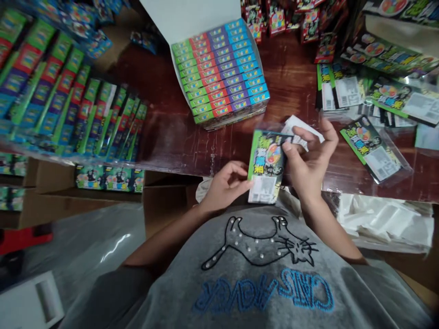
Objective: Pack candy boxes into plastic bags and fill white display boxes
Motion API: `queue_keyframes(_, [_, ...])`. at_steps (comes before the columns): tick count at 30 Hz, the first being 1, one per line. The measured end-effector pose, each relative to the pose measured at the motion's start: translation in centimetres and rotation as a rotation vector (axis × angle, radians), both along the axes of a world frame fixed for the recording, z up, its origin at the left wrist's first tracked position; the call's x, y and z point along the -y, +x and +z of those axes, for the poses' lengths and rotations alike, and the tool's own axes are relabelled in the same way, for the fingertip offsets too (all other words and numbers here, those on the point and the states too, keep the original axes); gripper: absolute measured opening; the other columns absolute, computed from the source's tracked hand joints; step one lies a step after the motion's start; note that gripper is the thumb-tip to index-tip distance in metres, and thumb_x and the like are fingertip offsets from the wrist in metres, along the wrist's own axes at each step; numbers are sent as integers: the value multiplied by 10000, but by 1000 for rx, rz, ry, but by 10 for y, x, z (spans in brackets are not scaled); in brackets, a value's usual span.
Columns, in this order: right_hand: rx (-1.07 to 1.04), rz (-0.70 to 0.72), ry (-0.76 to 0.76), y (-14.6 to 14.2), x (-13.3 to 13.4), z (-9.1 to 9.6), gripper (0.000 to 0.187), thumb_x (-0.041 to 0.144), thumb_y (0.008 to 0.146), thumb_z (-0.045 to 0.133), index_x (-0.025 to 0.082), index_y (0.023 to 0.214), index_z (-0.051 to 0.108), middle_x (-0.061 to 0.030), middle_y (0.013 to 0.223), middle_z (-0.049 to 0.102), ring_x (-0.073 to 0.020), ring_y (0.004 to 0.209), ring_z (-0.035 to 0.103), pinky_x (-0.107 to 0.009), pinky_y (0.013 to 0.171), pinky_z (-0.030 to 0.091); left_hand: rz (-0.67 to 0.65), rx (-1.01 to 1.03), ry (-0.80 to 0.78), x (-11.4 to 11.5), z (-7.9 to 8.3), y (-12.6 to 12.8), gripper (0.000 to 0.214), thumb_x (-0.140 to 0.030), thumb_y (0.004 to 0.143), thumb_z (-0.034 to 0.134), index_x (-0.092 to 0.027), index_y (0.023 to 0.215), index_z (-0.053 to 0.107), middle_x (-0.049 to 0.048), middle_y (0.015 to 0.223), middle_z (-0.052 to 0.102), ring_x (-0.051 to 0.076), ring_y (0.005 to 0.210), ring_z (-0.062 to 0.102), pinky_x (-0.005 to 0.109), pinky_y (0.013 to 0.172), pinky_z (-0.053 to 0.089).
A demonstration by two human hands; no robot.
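A flat green-and-black printed card packet [269, 160] with a white label at its lower end is upright between my hands, above the table's front edge. My left hand [228, 186] is closed on its left edge, thumb and fingers pinching it. At the upper right edge, the thumb of my right hand [308, 162] presses on the packet, its other fingers bent and raised. A white slip of paper [294, 123] shows behind the right hand, partly covered; whether that hand touches it I cannot tell.
A white display box [185, 91] of green, red, purple and blue small boxes stands at the back. Wrapped stacks [72, 91] line the left. Similar packets [372, 148] lie right, below an open carton [384, 55]. Red sachets [277, 18] lie behind. Cardboard boxes [161, 210] sit below the table.
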State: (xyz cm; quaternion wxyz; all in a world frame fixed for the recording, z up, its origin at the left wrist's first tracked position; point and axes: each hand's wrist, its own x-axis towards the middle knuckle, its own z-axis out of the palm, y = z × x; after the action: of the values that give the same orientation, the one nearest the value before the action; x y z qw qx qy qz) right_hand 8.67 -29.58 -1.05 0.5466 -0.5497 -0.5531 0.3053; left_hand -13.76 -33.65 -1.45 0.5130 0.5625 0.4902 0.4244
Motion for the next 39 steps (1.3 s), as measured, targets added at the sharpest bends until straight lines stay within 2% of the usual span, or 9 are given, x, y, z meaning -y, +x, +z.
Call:
queue_keyframes(5, [37, 61, 18, -14, 6, 5, 851, 511, 1011, 663, 516, 1699, 161, -113, 1580, 520, -328, 1357, 642, -489, 925, 671, 99, 40, 143, -35, 13, 8, 499, -429, 972, 769, -305, 1385, 518, 51, 1229, 717, 179, 1074, 736, 305, 893, 623])
queue_keyframes(10, [44, 265, -5, 5, 2, 0, 783, 503, 1026, 660, 495, 1713, 284, -67, 1345, 706, -283, 1093, 725, -504, 937, 659, -22, 6, 99, -47, 14, 6, 382, -389, 984, 720, -263, 1330, 616, 69, 1260, 698, 183, 1089, 730, 309, 922, 623])
queue_keyframes(13, [41, 404, -107, 18, -10, -7, 850, 573, 1014, 667, 434, 1751, 267, -55, 1335, 758, -269, 1111, 740, -489, 960, 655, -74, 31, 102, -51, 9, 4, 367, -363, 961, 738, -271, 1292, 609, 46, 1213, 701, 172, 1060, 725, 293, 895, 618])
queue_keyframes(19, [17, 452, -260, 23, -18, -7, 917, 651, 1027, 629, 448, 1779, 146, -48, 1577, 690, -274, 1362, 700, -496, 1157, 593, -47, 19, 45, -54, 2, 4, 397, -362, 952, 743, -269, 1304, 587, 61, 1220, 705, 179, 1067, 716, 296, 883, 614])
queue_keyframes(22, [32, 447, -230, 19, -16, -8, 933, 634, 1031, 633, 442, 1779, 109, -60, 1676, 596, -297, 1503, 607, -535, 1186, 569, -67, 11, 27, -61, 6, 3, 284, -356, 965, 735, -250, 1210, 637, 42, 1123, 722, 160, 986, 709, 283, 852, 604])
queue_keyframes(24, [15, 392, -171, 16, -16, -12, 981, 603, 1022, 670, 458, 1774, 57, -72, 1723, 531, -291, 1429, 657, -515, 1102, 618, -68, 9, 42, -67, 9, 3, 192, -355, 989, 724, -237, 1127, 661, 53, 1157, 746, 168, 1044, 720, 298, 908, 600])
queue_keyframes(29, [-49, 301, -44, 12, -17, -20, 951, 548, 1036, 696, 491, 1762, 83, -40, 1339, 751, -228, 1070, 756, -432, 961, 680, -67, 122, 43, -83, 9, 6, 242, -404, 996, 772, -227, 1100, 645, 67, 1197, 797, 183, 1126, 760, 316, 972, 599])
queue_keyframes(33, [-25, 317, -63, 17, -18, -3, 845, 573, 1013, 732, 463, 1718, 279, -37, 1231, 783, -244, 1081, 770, -461, 1009, 682, -116, 34, 59, -90, 18, 6, 234, -423, 982, 792, -215, 1068, 725, 58, 1097, 814, 169, 1026, 764, 305, 918, 599])
queue_keyframes(39, [-88, 336, -150, 19, -27, 19, 770, 520, 968, 816, 408, 1624, 429, 8, 1040, 811, -204, 854, 787, -393, 818, 711, -152, -53, -3, -98, 43, 9, 120, -292, 924, 791, -180, 916, 751, 41, 946, 804, 152, 866, 739, 291, 818, 585])
